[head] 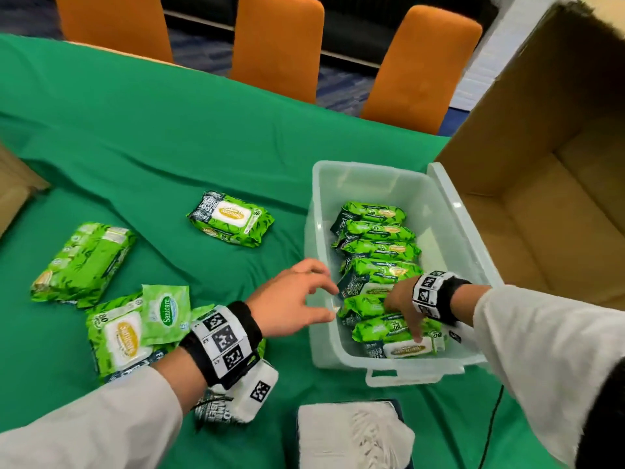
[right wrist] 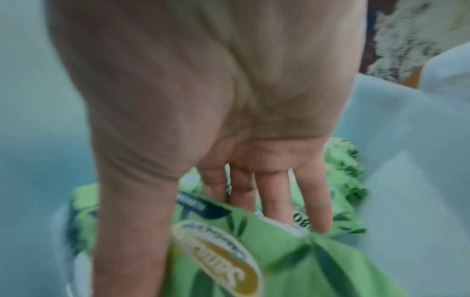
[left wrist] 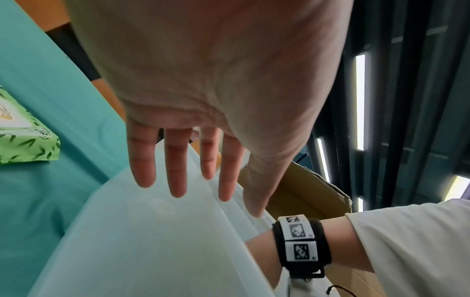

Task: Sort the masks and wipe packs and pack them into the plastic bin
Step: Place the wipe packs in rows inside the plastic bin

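Both hands at plastic bin (head: 449, 211), right hand (head: 404, 304) among wipe packs (head: 378, 247).

Your left hand (head: 291, 296) reaches forward, fingers (left wrist: 175, 166) extended and relaxed; your right hand (head: 404, 308) points downward, fingers (right wrist: 315, 201) straight.
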`<action>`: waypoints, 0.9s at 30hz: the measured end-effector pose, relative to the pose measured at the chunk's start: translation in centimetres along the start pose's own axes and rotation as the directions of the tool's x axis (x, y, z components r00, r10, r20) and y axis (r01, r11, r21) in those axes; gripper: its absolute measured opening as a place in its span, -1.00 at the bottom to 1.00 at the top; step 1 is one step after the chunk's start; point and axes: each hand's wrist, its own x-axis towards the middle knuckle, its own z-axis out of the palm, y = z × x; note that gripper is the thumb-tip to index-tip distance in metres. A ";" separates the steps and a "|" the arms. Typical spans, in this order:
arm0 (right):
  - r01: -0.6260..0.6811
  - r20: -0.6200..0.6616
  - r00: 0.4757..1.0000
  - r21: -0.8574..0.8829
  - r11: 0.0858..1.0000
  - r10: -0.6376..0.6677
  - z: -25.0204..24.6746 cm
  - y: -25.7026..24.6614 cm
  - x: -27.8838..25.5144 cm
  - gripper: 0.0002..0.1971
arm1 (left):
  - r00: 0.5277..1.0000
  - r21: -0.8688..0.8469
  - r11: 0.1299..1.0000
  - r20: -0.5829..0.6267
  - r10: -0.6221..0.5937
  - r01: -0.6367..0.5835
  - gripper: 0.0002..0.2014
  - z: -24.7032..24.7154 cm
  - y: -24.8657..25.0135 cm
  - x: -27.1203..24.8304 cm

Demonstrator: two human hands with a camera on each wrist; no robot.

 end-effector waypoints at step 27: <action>0.484 -0.551 0.812 0.820 0.304 0.192 -12.8 -7.8 -10.1 -0.64 | 0.667 -0.563 0.633 -0.182 -0.722 0.532 -0.94 0.3 -15.3 -13.8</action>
